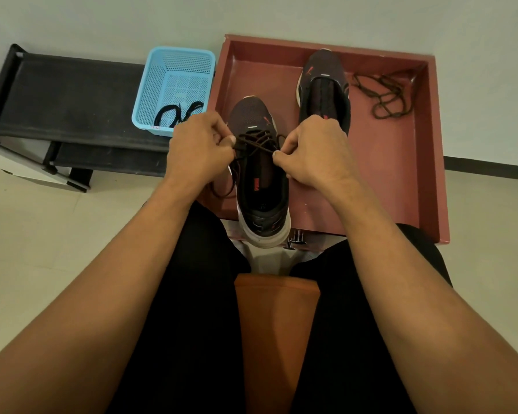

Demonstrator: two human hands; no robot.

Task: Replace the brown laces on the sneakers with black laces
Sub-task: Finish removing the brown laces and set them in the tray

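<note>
Inside the red-brown wooden tray (326,43) the far dark sneaker (323,85) lies unlaced, left hand (201,144) and right hand (314,150) pinch the brown lace (259,143) of the near sneaker (262,198), and black laces (177,113) wait in a blue plastic basket (162,79).

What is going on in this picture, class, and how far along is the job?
A seated person is working on the near sneaker in the red tray. The left hand and right hand each pinch its brown lace near the top of the lacing, apparently loosening it. The far sneaker looks unlaced, and a loose brown lace lies beside it in the tray. The black laces lie in the blue basket, not yet used.
</note>
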